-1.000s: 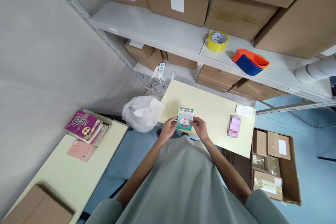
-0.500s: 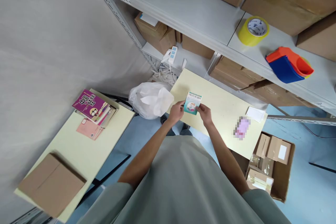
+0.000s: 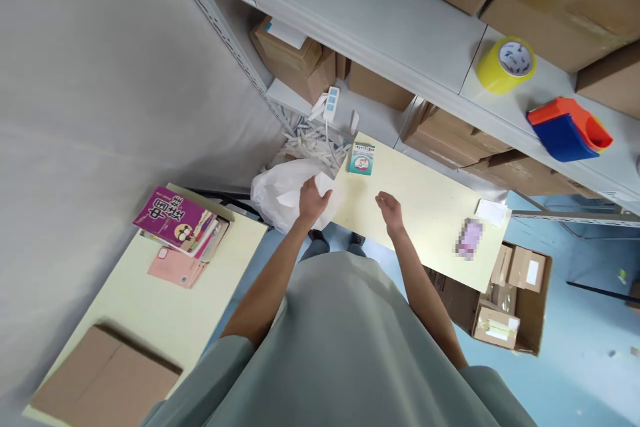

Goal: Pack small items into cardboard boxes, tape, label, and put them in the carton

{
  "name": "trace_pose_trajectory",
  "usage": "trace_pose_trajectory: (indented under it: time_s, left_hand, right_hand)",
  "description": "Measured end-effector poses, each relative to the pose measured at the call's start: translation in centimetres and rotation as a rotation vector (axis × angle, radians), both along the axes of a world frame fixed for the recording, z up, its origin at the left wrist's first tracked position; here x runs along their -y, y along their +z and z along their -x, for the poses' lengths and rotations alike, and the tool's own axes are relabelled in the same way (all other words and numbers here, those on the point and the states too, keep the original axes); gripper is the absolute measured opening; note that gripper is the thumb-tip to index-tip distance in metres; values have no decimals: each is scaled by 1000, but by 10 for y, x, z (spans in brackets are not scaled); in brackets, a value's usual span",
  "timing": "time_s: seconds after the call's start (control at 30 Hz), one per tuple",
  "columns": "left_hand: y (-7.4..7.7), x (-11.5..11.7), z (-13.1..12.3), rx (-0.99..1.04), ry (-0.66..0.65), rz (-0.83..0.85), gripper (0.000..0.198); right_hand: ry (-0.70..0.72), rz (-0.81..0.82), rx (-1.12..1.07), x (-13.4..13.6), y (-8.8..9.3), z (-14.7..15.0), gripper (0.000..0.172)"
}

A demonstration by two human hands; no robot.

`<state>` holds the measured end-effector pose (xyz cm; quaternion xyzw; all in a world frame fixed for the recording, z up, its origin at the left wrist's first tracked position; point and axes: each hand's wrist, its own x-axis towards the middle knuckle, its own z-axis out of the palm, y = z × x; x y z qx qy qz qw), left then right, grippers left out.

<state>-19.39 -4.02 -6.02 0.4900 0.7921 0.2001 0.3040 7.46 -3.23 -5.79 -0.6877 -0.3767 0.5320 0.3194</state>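
Our right hand (image 3: 390, 211) hovers over the cream table (image 3: 425, 203), fingers loosely bent around nothing; whether our left hand (image 3: 313, 201) grips the white plastic bag (image 3: 270, 195) beneath, we cannot tell. We see the small teal booklet (image 3: 361, 159) flat at the table's far left corner, dark lettering above a round picture.

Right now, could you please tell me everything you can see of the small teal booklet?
The booklet looks like paper: a teal cover with a pale band along the top carrying a row of dark characters, too small to read, and a round, pale picture with some red below. It lies closed, cover up, at the far left corner of the table, its top edge toward the shelf. Neither hand touches it.
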Motion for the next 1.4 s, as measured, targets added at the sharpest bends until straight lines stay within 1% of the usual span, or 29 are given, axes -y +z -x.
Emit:
trace_pose_trajectory:
  time_s: [0.03,0.07,0.1,0.13,0.2,0.23,0.3,0.37,0.43,0.53,0.6,0.63,0.7,0.77,0.83,0.93,1.03,1.1,1.23,1.3,1.4]
  left_hand:
    - [-9,8,10,-14,25,94,70]
    - [-17,14,19,-1,28,185,69]
    - [-23,20,27,27,14,249,61]
    - [-28,24,33,58,-7,287,50]
    - [-33,30,42,119,-57,297,26]
    - [-33,31,46,142,-75,282,21]
    - [-29,33,51,179,-104,254,19]
    - [-20,34,56,244,-115,212,19]
    - [-7,34,63,380,-95,139,22]
    - [19,35,75,603,-59,6,35]
    - [38,35,84,682,-66,-56,43]
    - [47,35,89,706,-71,-80,46]
    - [62,34,99,736,-76,-119,48]
    - [74,32,110,755,-50,-151,49]
    - [81,30,119,789,17,-178,49]
    - [89,29,129,863,120,-207,49]
    - [97,31,133,930,127,-214,47]
    - [103,32,133,1000,122,-212,50]
    - [114,25,132,1111,144,-224,67]
    - [119,19,131,1091,175,-247,66]
    - [128,10,131,1018,225,-302,57]
  right_hand:
    - [8,30,-8,11,-3,3,62]
    - [12,57,-15,21,-4,7,62]
    - [17,77,-22,30,-5,10,62]
    - [23,92,-31,37,-5,14,63]
    - [45,111,-50,47,-3,23,63]
    - [62,118,-62,49,-1,28,63]
    - [99,138,-77,50,4,41,63]
    - [128,150,-74,45,9,58,64]
    - [137,141,-54,37,15,78,65]
    - [116,90,-35,21,27,111,71]
    - [117,48,-82,10,39,132,74]
    - [126,29,-120,5,45,141,74]
    - [138,-7,-191,-3,60,156,66]
    - [112,-54,-236,-9,76,166,57]
    - [62,-118,-279,-12,91,170,53]
    - [26,-190,-345,-9,108,171,52]
    - [45,-201,-363,-1,118,169,56]
    - [83,-205,-351,5,121,168,59]
    - [213,-231,-325,13,124,164,61]
    - [280,-246,-294,16,126,161,60]
    - [370,-252,-251,21,132,155,58]
